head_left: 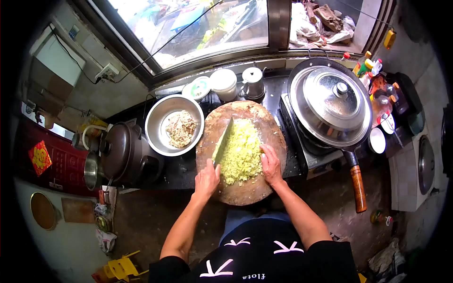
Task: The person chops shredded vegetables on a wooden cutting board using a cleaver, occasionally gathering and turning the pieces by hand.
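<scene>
Chopped pale-green vegetable [241, 153] lies heaped on a round wooden chopping board [236, 195]. A knife [223, 141] stands at the left side of the heap, its blade against the pieces and pointing away from me. My left hand [207, 179] is closed round its handle at the board's left front edge. On the heap's right side rests my right hand [271, 165], its fingers touching the pieces and partly spread. Left of the board is a steel bowl [155, 122] with a lump of minced mixture [180, 129] in it.
A lidded wok [330, 104] sits on a stove at the right, its wooden handle [358, 188] reaching towards me. White tubs [223, 84] and a metal pot [253, 85] stand behind the board. A dark lidded cooker [123, 148] is at the left; bottles [381, 104] are far right.
</scene>
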The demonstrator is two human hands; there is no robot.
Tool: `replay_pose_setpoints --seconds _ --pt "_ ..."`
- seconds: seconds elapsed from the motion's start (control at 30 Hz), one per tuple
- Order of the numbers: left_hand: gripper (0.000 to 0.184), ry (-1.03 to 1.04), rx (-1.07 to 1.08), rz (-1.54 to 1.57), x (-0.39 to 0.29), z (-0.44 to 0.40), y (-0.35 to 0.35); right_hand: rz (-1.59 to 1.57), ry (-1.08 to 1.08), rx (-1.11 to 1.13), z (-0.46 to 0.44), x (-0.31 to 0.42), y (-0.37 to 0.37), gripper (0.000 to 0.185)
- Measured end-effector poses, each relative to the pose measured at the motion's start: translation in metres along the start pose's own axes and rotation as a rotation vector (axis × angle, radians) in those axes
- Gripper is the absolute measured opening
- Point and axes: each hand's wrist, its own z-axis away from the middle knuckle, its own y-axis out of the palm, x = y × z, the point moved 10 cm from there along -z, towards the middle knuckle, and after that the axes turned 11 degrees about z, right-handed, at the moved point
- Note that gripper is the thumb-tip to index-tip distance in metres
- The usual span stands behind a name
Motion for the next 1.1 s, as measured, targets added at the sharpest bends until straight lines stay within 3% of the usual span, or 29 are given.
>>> replay_pose_setpoints --seconds 0.43,0.63,0.77,0.83,0.93,1.03,1.1 --pt "0.031 0.077 0.015 0.058 -0.037 -0.017 0.001 -0.032 0.009 -0.049 -0.002 -0.001 -0.007 0.032" --pt "0.030 0.136 0.043 0.021 -0.034 -0.016 0.009 -0.023 0.014 -0.048 -0.001 -0.003 -0.007 0.032" --pt "0.030 0.075 -0.073 0.051 -0.032 -0.001 0.001 -0.035 0.023 -0.067 -0.002 -0.003 -0.009 0.032" --pt "0.029 0.097 0.023 -0.034 -0.021 0.000 0.022 -0.029 0.010 -0.059 -0.002 -0.004 -0.009 0.033" --pt "0.027 0.142 -0.006 -0.009 -0.025 0.002 0.008 -0.040 0.012 -0.064 -0.003 -0.007 -0.009 0.035" --pt "0.028 0.265 -0.074 0.054 -0.045 0.028 -0.015 -0.131 0.120 -0.098 -0.003 -0.011 -0.023 0.036" --pt "0.035 0.453 -0.149 0.177 -0.048 0.060 -0.024 -0.494 0.244 -0.109 -0.001 -0.041 -0.015 0.039"
